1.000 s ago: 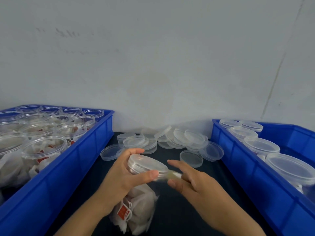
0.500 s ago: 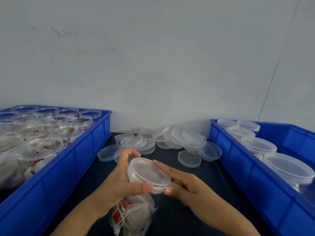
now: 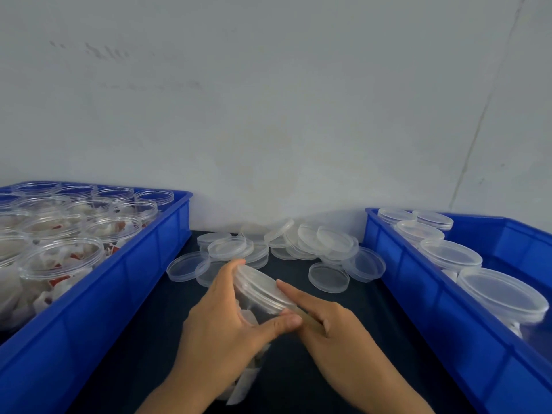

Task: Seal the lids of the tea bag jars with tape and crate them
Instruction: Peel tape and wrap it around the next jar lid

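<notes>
My left hand (image 3: 227,321) grips the lidded tea bag jar (image 3: 260,291) tilted above the dark table (image 3: 143,339), steadying it between the blue crates. My right hand (image 3: 325,321) presses straight fingers along the rim, pinching what looks like tape (image 3: 307,318).

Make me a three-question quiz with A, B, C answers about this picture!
1. Where are the loose lids?
A. between the crates
B. on the floor
C. in the left crate

2. What colour are the crates?
A. red
B. green
C. blue

3. The jars in the left crate are
A. lidless
B. lidded
C. upside down

Answers:
1 A, the lids lie on the dark table between the left crate and the right crate.
2 C, both crates are blue.
3 A, their rims are open and tea bags show inside.
</notes>
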The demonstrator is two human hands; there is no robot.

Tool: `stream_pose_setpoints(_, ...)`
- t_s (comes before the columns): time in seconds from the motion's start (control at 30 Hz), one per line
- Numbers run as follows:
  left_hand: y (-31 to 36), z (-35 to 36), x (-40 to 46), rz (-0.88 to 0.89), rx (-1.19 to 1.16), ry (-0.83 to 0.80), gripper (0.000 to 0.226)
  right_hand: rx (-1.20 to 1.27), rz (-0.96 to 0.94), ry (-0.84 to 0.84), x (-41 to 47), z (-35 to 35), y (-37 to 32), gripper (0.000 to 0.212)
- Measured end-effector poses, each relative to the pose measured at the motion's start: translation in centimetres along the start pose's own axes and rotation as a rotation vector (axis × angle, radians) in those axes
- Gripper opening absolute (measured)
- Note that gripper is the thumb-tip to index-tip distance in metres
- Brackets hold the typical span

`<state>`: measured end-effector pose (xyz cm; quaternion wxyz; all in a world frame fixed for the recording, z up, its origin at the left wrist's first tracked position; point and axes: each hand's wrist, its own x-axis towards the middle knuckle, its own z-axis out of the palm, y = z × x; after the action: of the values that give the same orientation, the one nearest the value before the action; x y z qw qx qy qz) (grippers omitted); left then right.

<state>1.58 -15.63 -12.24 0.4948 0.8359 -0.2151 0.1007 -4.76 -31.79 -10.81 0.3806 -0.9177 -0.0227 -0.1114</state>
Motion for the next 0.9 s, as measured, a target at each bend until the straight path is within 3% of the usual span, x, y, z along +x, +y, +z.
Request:
stream_pose_setpoints(0.17, -0.6, -0.6, 0.3, -0.015, -0.137, 0.017, 0.098, -0.006, -0.048, -0.078, -0.2, -0.3, 0.0, 0.042)
stream_pose_setpoints(0.37, -0.5, -1.4, 0.7, -0.016, -0.275, -0.076, 0.09, 0.04, -0.041, -0.157, -0.2, -0.9, 0.2, 0.048)
stream_pose_setpoints(0.47, -0.7, -1.8, 0.8, -0.032, -0.381, -0.143, 0.092, 0.052, -0.075, -0.178, -0.2, -1.1, 0.3, 0.059)
stream_pose_setpoints(0.63, -0.9, -2.1, 1.0, -0.086, -0.52, -0.273, 0.103, 0.152, -0.121, -0.222, 0.2, -1.4, 0.7, 0.048)
stream_pose_setpoints(0.9, -0.8, -2.2, 1.0, -0.121, -0.61, -0.293, 0.11, 0.259, -0.122, -0.282, 0.4, -1.8, 0.8, 0.047)
